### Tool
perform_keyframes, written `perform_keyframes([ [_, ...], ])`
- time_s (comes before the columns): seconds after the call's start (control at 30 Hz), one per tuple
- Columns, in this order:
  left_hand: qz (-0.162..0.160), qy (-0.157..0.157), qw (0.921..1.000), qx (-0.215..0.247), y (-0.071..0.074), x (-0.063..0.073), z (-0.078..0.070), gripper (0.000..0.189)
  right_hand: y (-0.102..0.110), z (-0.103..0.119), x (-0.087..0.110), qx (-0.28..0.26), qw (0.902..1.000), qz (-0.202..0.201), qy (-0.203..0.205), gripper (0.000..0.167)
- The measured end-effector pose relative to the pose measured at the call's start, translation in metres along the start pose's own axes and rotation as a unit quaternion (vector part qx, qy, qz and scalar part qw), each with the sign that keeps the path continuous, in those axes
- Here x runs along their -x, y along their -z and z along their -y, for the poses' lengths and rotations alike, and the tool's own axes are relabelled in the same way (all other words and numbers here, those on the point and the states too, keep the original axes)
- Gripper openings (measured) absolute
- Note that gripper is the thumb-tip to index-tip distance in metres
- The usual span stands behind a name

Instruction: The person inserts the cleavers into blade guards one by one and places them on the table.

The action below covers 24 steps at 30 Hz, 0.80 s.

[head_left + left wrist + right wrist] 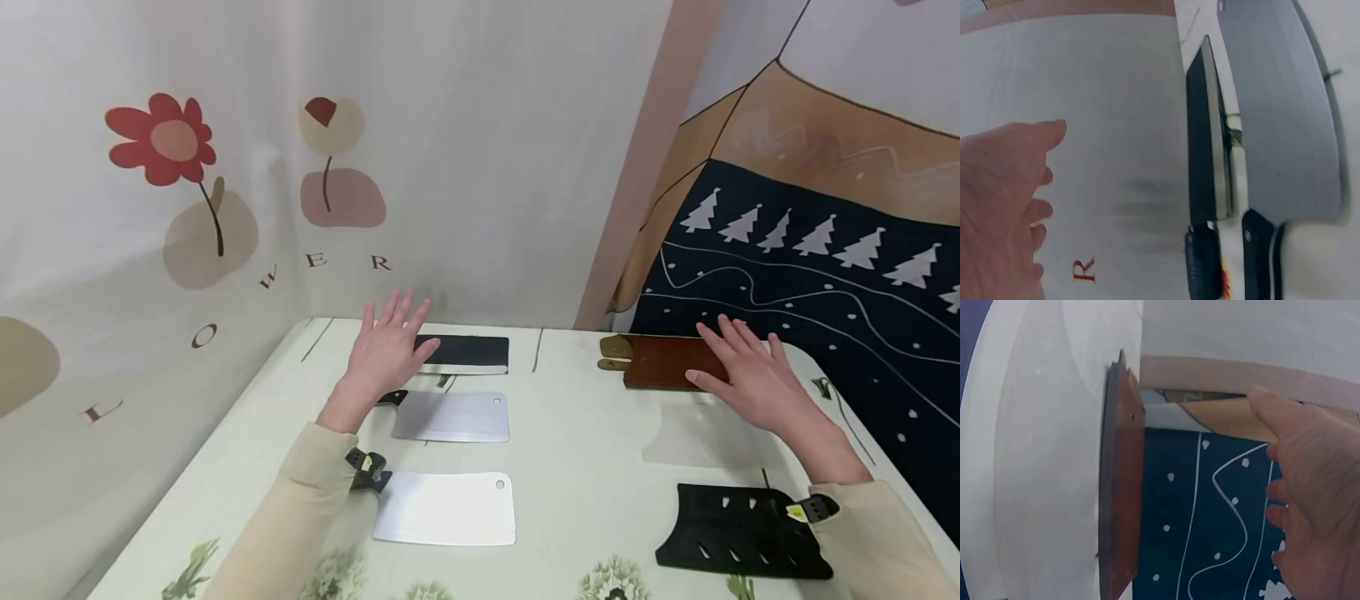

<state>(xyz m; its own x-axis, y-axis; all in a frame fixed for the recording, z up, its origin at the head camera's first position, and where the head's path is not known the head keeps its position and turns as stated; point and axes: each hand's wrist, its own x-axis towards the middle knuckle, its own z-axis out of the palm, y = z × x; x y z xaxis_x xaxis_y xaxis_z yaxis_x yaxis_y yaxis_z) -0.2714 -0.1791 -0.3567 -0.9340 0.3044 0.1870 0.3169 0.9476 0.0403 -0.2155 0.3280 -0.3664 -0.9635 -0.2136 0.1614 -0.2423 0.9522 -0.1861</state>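
On the left side of a pale worktop (570,467) printed with green plants, three broad blades lie in a column: farthest, a black rectangular knife with a pale edge (472,352); in the middle, a silver-grey metal cleaver (453,417) with a black handle; nearest, a bright silver metal cleaver (446,508). Opposite them, on the right side, lie a flat brown sheath with tan straps (660,362) at the far end, a translucent pale sheet (697,433) in the middle and a black slotted sheath (738,533) in front. The left hand (386,354) is raised beside the black knife, apart from it in the left wrist view; its grip is spread, fingers extended. The right hand (757,375) is raised near the brown sheath, likewise apart from it; its grip is spread too. Behind the worktop hang a whitish flower-printed curtain (487,167) and a dark blue tree-patterned cloth (750,283).
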Motion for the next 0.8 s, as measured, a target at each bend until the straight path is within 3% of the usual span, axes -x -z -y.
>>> perform_keyframes([
  [0.23,0.01,-0.023,0.9994,0.024,-0.012,-0.005,0.017,0.07,-0.007,-0.023,-0.013,-0.034,0.9984,0.044,0.007,0.1],
  [0.4,-0.004,-0.022,0.9992,0.032,-0.025,-0.006,0.034,0.068,-0.017,-0.042,-0.024,-0.064,0.9951,0.075,-0.007,0.113],
  [0.63,0.007,-0.016,0.9987,0.048,-0.048,-0.007,0.048,0.07,-0.041,-0.066,-0.032,-0.127,0.9884,0.074,-0.037,0.119],
  [0.8,0.015,0.003,0.9977,0.066,-0.058,-0.013,0.057,0.069,-0.053,-0.075,-0.038,-0.13,0.9885,0.069,-0.036,0.12],
])
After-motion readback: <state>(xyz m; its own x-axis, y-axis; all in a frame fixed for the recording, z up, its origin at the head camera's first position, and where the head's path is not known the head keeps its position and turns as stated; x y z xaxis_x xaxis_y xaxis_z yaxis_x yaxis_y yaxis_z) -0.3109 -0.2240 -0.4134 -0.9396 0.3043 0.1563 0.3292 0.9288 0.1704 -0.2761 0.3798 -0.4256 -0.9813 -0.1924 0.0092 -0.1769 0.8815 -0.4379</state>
